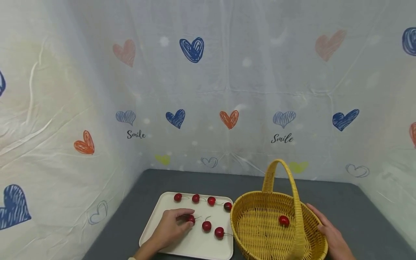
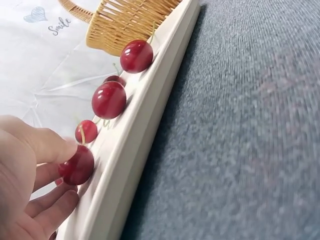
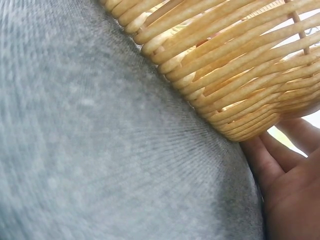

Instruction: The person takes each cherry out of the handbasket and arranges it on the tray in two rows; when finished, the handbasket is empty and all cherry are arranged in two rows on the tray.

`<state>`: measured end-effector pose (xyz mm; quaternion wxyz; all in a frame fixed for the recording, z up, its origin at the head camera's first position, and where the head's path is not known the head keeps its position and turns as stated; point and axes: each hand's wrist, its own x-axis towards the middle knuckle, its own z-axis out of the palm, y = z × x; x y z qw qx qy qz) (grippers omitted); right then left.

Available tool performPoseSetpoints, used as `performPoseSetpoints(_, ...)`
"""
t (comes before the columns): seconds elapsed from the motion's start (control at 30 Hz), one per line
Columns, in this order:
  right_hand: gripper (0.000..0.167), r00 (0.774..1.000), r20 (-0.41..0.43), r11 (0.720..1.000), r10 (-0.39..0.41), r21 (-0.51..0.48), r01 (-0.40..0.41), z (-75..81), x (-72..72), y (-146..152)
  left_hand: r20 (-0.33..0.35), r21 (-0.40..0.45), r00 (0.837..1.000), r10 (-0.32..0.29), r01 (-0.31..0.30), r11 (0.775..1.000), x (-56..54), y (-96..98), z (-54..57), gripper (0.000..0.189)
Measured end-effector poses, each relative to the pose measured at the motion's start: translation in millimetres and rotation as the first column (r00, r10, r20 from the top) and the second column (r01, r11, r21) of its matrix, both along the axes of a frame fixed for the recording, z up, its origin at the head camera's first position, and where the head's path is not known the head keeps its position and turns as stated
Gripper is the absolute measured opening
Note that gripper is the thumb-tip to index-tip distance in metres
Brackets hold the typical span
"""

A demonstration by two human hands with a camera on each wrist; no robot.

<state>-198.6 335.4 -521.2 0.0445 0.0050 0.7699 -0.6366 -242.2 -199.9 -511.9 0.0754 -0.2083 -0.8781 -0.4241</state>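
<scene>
My left hand [image 1: 172, 225] is over a white tray [image 1: 175, 249], its thumb and fingers pinching a red cherry [image 2: 79, 167] with a thin stem. That cherry is low at the tray's surface in the left wrist view. Other cherries [image 1: 206, 226] lie around it in two rows, most with stems showing. To the right stands a yellow wicker basket [image 1: 250, 231] with one cherry [image 1: 284, 221] on its bottom. My right hand [image 1: 333, 234] holds the basket's right side, thumb at the rim and fingers along the outer wall, partly hidden behind the weave in the right wrist view.
The tray and basket sit side by side on a dark grey cloth-covered table [image 1: 136, 202]. An arched handle [image 1: 297, 216] rises over the basket. A white curtain [image 1: 227, 72] printed with hearts stands behind and at both sides.
</scene>
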Motion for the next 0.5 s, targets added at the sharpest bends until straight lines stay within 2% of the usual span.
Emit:
performPoseSetpoints(0.17, 0.067, 0.998, 0.063, 1.0, 0.009, -0.009, -0.008, 7.6, -2.8, -1, -0.001, 0.04, 1.0, 0.017, -0.017, 0.999, 1.0, -2.5, 5.2, 0.031)
performPoseSetpoints(0.3, 0.066, 0.998, 0.057, 1.0, 0.009, -0.006, -0.009, 7.4, -2.0, -1, -0.037, 0.066, 0.999, 0.026, -0.023, 0.998, 0.6, 2.2, 15.3, 0.031)
performPoseSetpoints(0.43, 0.066, 0.999, 0.05, 1.0, 0.009, -0.009, -0.009, 5.0, -1.9, -1, -0.047, 0.105, 0.998, -0.029, 0.034, 0.994, 0.6, 16.9, 30.2, 0.034)
performPoseSetpoints(0.5, 0.065, 0.999, 0.04, 1.0, 0.012, -0.006, -0.012, 3.5, -2.1, -1, -0.016, 0.136, 0.996, -0.083, 0.085, 0.987, 1.0, 28.2, 39.1, 0.035)
